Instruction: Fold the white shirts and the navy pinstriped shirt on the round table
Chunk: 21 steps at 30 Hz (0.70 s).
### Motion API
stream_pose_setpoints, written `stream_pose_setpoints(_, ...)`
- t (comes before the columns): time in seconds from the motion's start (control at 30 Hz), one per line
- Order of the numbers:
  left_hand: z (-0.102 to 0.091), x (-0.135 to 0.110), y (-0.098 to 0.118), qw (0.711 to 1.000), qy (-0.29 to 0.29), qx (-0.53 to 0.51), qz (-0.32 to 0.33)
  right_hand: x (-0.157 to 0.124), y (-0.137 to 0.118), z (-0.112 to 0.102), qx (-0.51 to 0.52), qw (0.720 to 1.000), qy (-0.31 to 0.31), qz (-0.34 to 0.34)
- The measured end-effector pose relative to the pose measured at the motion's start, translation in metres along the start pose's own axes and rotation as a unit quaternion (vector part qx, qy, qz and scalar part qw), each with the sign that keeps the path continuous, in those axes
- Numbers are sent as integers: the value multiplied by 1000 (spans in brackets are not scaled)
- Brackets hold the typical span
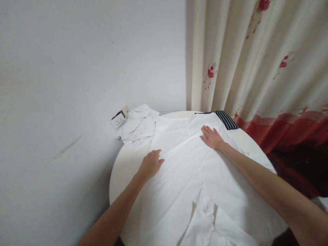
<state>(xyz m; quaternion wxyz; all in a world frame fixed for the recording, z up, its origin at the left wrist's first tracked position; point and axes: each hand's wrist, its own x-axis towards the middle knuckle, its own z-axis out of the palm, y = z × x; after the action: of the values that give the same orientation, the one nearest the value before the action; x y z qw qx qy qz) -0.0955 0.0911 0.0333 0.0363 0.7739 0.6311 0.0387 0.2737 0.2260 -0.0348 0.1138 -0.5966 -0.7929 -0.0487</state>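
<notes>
White cloth, thin and mostly smooth: a shirt (176, 184) laid out over the middle of a round white table (123, 177). Collar (193, 223) at six o'clock, bottom edge at twelve o'clock, with a few long, soft creases in between. Left hand (151, 164) at ten o'clock, resting on the side edge of the shirt, loosely open, fingers a little bent, thumb held apart. Right hand (212, 138) at one o'clock, wide open, palm down, fingers spread on the shirt near the bottom edge. Crumpled white cloth (140, 126) in a loose heap at eleven o'clock, meeting the edge of the shirt. Black cloth with white stripes (227, 120) at one o'clock, partly under the shirt, near the right hand. White socket (118, 120) on the pale wall (77, 68) at ten o'clock, just beside the heap. Cream curtain (225, 68) at one o'clock, past the table, with red splashes and a red bottom.
</notes>
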Motion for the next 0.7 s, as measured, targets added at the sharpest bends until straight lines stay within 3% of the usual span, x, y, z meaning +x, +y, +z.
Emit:
stream_pose_setpoints(0.13,-9,26,-5,994,-83,-72,-25,0,-1,0,-5,1000,-2,-1)
stream_pose_setpoints(0.23,-7,30,-11,986,-87,-144,-14,0,-1,1,-8,1000,5,-3)
stream_pose_setpoints(0.37,4,27,-16,986,-35,-159,24,0,0,2,-5,1000,8,-5)
stream_pose_setpoints(0.5,18,22,-6,990,109,-84,26,0,1,1,4,1000,6,-4)
stream_pose_setpoints(0.57,25,19,7,985,152,-62,56,-1,1,-1,7,1000,5,-2)
stream_pose_setpoints(0.7,39,11,36,979,101,-47,170,-1,0,-2,2,1000,-2,-4)
